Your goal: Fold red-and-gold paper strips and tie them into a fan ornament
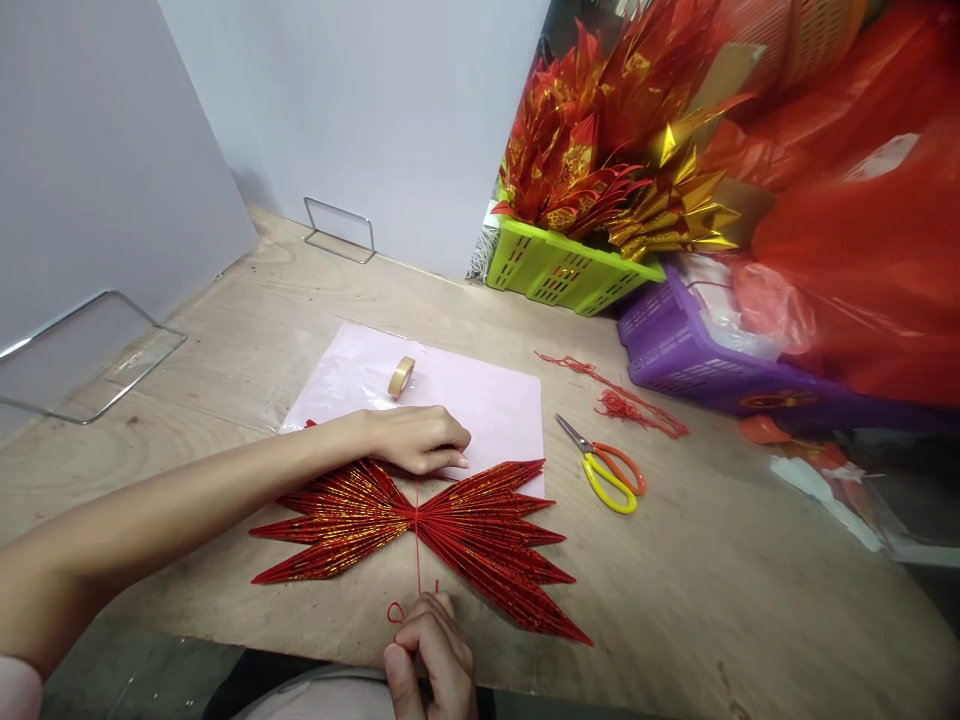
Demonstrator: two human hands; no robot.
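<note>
A pleated red paper fan (487,530) with gold markings lies on the table, pinched narrow at its middle and spread into pointed tips on both sides. Around that waist runs a thin red string (418,565), pulled taut. My left hand (420,440) reaches across the fan's far side, fingers closed at the string's upper end. On the near side, my right hand (435,655) grips the other end, with a small loop sticking out beside the fingers. What lies inside each fist is partly hidden.
A pale pink sheet (495,400) lies beyond the fan, bearing a tape roll (401,377). Right of it are scissors (607,470) and loose red strings (622,400). A green basket (570,270) of folded ornaments and a purple basket (667,340) stand behind. Metal wire frames (341,230) adjoin the panels.
</note>
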